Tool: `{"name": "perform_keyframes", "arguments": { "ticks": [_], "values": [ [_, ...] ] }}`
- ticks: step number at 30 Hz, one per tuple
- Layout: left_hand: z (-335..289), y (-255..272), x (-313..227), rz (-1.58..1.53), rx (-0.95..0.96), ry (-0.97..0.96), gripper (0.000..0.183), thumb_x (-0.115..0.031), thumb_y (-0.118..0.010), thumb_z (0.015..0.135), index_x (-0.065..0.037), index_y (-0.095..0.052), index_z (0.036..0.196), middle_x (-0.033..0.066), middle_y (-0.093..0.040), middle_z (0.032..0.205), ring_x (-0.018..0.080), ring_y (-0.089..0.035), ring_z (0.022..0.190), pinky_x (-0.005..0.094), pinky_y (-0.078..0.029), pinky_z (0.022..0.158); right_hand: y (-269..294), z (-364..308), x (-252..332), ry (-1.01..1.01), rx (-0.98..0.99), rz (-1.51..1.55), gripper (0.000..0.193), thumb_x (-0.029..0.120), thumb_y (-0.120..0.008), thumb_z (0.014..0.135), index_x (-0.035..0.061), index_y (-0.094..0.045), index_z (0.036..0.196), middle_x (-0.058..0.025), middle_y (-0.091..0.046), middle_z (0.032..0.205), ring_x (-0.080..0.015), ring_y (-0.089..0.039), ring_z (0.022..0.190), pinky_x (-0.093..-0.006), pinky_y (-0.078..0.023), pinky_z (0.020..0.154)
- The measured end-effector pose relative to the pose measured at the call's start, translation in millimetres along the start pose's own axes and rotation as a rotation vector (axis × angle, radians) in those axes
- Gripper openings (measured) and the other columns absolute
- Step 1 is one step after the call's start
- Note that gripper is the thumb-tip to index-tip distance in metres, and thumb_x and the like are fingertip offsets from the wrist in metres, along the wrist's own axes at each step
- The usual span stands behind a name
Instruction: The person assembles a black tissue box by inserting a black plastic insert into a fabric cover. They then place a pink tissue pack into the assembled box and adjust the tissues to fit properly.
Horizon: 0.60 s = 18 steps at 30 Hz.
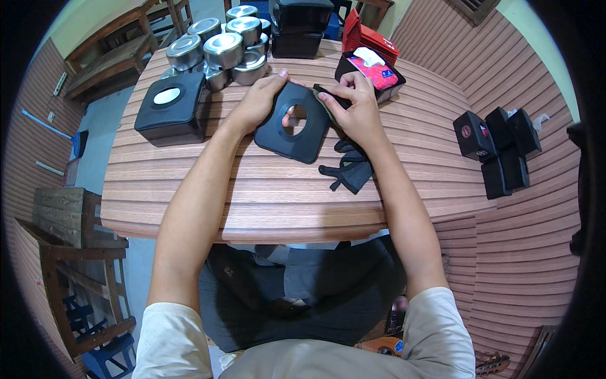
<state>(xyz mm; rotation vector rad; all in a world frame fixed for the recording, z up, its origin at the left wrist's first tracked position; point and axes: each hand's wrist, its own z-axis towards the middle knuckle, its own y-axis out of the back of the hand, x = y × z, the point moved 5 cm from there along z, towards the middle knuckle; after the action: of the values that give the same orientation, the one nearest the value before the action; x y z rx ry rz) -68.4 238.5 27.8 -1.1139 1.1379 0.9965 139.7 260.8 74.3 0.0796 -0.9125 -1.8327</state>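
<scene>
My left hand (257,104) grips the upper left edge of a black tissue-box lid (295,150). A fingertip shows through the lid's round opening. The lid is tilted above the table. In my right hand (358,110), pinched between thumb and fingers, is a dark cloth (334,93) with a brownish-green edge, touching the lid's right edge. Just below that hand lies a dark fingered glove (355,172), crumpled on the table. A black tissue box (151,120) with its lid on stands to the left of my left hand.
Stacked round metal tins (223,52) stand at the back left of the wood-striped table (265,211). Behind are stacked black boxes (297,28). An uncovered tissue box (388,91) holds a pink tissue pack (377,71) beside a red box (366,38). More black boxes (495,145) sit at right.
</scene>
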Motion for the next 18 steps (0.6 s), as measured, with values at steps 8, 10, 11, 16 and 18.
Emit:
{"name": "perform_keyframes", "arguments": {
  "ticks": [8,10,11,16,18],
  "values": [
    [2,17,4,-0.139,-0.259,-0.038,0.056,-0.047,-0.037,0.119,0.0,-0.066,0.126,0.0088,-0.07,0.077,0.0167,-0.065,0.056,0.0293,-0.055,0.054,-6,-8,19,0.12,0.305,0.131,0.024,0.015,-0.087,0.085,0.0088,-0.086,0.109,-0.0113,-0.072,0.094,-0.0283,-0.064,0.09,-0.04,-0.051,0.084],
    [2,20,6,-0.143,-0.29,-0.03,0.056,-0.048,-0.037,0.119,-0.001,-0.066,0.126,0.0086,-0.07,0.078,0.0168,-0.065,0.057,0.0295,-0.055,0.055,-9,-9,22,0.082,0.446,0.226,0.023,0.017,-0.086,0.087,0.01,-0.086,0.109,-0.0131,-0.076,0.092,-0.0302,-0.07,0.088,-0.0414,-0.054,0.084],
    [2,21,6,-0.138,-0.3,-0.033,0.056,-0.047,-0.037,0.119,-0.001,-0.066,0.128,0.0078,-0.069,0.078,0.0158,-0.064,0.058,0.0288,-0.054,0.056,-11,-10,21,0.042,0.529,0.259,0.023,0.018,-0.086,0.087,0.0106,-0.086,0.109,-0.014,-0.077,0.091,-0.0311,-0.072,0.087,-0.0421,-0.055,0.083],
    [3,23,6,-0.188,-0.283,-0.051,0.055,-0.045,-0.037,0.119,-0.001,-0.065,0.134,0.0064,-0.07,0.081,0.014,-0.064,0.061,0.0278,-0.055,0.06,-5,-10,22,0.083,0.473,0.261,0.02,0.015,-0.083,0.089,0.0048,-0.084,0.105,-0.0151,-0.08,0.094,-0.0327,-0.075,0.088,-0.0397,-0.059,0.082],
    [4,24,7,-0.244,-0.304,-0.061,0.054,-0.043,-0.036,0.12,0.0,-0.064,0.138,0.0075,-0.071,0.085,0.015,-0.066,0.064,0.0293,-0.057,0.064,4,-7,13,0.021,0.236,0.268,0.017,0.015,-0.082,0.091,0.0022,-0.083,0.102,-0.0157,-0.08,0.095,-0.0322,-0.076,0.087,-0.0399,-0.059,0.081]
  ]
}}
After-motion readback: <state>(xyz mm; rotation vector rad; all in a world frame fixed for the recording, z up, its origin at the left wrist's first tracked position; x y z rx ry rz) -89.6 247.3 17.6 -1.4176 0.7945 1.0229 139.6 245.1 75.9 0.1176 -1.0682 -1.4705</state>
